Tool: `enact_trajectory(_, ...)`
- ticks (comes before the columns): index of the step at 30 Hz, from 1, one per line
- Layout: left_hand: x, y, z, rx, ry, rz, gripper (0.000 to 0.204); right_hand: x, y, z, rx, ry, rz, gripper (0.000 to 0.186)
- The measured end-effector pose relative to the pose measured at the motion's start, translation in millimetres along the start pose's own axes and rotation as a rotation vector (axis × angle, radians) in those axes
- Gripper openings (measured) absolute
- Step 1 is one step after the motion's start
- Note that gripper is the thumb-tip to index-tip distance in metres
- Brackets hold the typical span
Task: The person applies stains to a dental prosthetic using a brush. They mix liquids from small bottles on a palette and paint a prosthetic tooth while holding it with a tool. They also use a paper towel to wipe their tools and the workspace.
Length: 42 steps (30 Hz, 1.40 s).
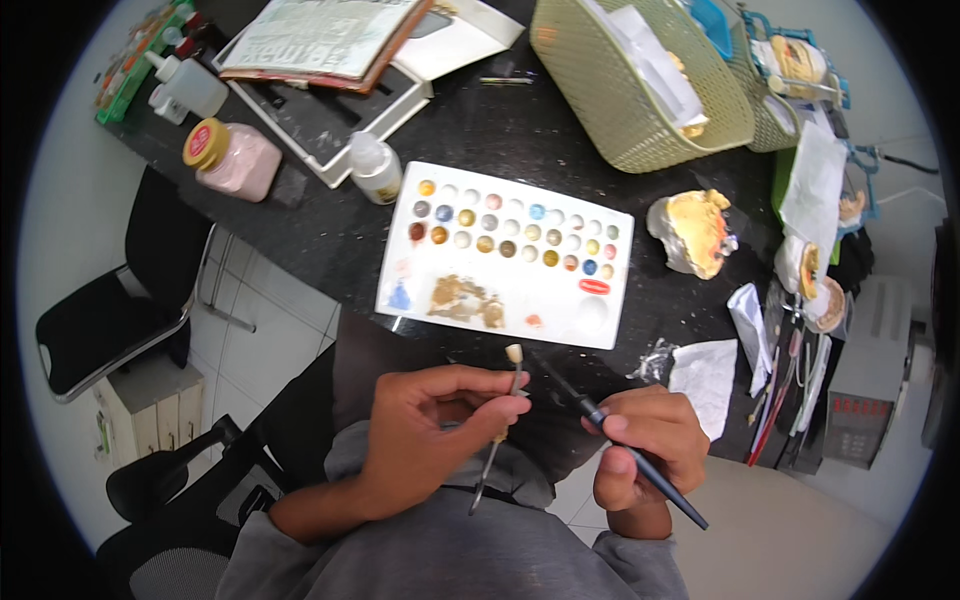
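My left hand [420, 435] pinches a slim metal clamp [486, 474] between thumb and fingers. At the clamp's upper end sits a small cream-coloured dental crown [514, 353]. Held like a pen in my right hand [655, 440] is a dark-handled brush [657, 476], its dark tip pointing up and left, close to the crown but apart from it. Just beyond both hands lies a white palette [560, 300] with rows of coloured paint wells and brown, blue and orange smears. Right of the palette stands a plaster dental model [690, 235] with a yellow top.
A woven basket [640, 110] holds papers at the back right. Bottles, including a clear one [376, 170] and a pink jar [236, 160], stand to the left near an open book [320, 38]. White tissue [704, 382] and several tools [780, 390] lie at right.
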<state>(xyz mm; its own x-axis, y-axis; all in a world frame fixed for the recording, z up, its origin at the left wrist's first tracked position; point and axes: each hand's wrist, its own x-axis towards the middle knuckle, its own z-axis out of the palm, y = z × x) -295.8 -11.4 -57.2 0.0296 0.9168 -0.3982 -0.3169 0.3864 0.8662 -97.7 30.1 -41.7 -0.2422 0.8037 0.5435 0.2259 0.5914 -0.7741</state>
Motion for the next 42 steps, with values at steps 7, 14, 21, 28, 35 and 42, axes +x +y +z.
enact_trajectory(7,-1.3,-4.5,-1.5,-0.064,0.018,0.029,0.022,4.6,2.6,-28.7,-0.129,0.198,0.281,0.018)
enact_trajectory(14,-0.4,-5.7,-6.3,-0.046,-0.017,0.021,0.021,9.9,8.5,-26.0,-0.104,0.183,0.335,0.016)
enact_trajectory(21,-3.1,-7.6,-8.5,-0.071,-0.025,0.023,0.02,11.0,8.7,-26.9,-0.074,0.12,0.342,0.016)
enact_trajectory(28,-8.7,-0.5,-10.0,0.088,0.016,0.187,0.017,26.5,-10.7,-74.3,-0.074,0.291,0.254,0.021)
enact_trajectory(35,-9.7,23.1,-39.0,0.303,0.232,0.526,0.016,24.1,-39.9,-100.3,-0.587,-0.016,0.603,0.05)
enact_trajectory(42,-16.2,54.9,-45.1,0.139,0.147,0.466,0.02,11.0,-27.3,-93.6,-0.876,-0.198,0.52,0.034)
